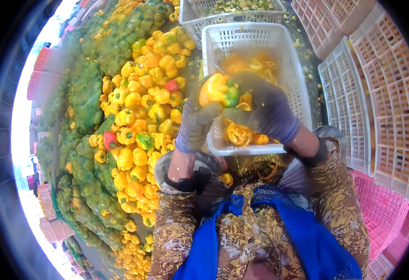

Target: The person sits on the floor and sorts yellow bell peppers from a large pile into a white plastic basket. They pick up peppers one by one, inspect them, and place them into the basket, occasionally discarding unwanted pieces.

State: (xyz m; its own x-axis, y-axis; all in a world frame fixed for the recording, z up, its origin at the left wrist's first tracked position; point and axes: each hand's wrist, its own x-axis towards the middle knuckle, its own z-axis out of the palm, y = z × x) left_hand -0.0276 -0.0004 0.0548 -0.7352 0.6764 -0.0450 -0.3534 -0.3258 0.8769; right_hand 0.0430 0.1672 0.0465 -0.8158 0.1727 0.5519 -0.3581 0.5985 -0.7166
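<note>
My left hand (197, 116), in a greyish glove, is closed on a yellow bell pepper (213, 94) with a green patch, above a white plastic crate (298, 79). My right hand (272, 109), gloved and partly blurred, is curled at the pepper's right side, touching or very near it; what its fingers hold is unclear. A thin object shows faintly above the pepper, too small to make out. Yellow pepper pieces (238, 134) lie in the crate below both hands.
Piled yellow peppers (139, 158) with a few red ones and green mesh sacks (81, 93) fill the left. Another crate (232, 16) stands beyond the nearest. Stacked white crates (384, 107) and a pink crate (377, 212) line the right. A loose pepper (226, 179) lies near my legs.
</note>
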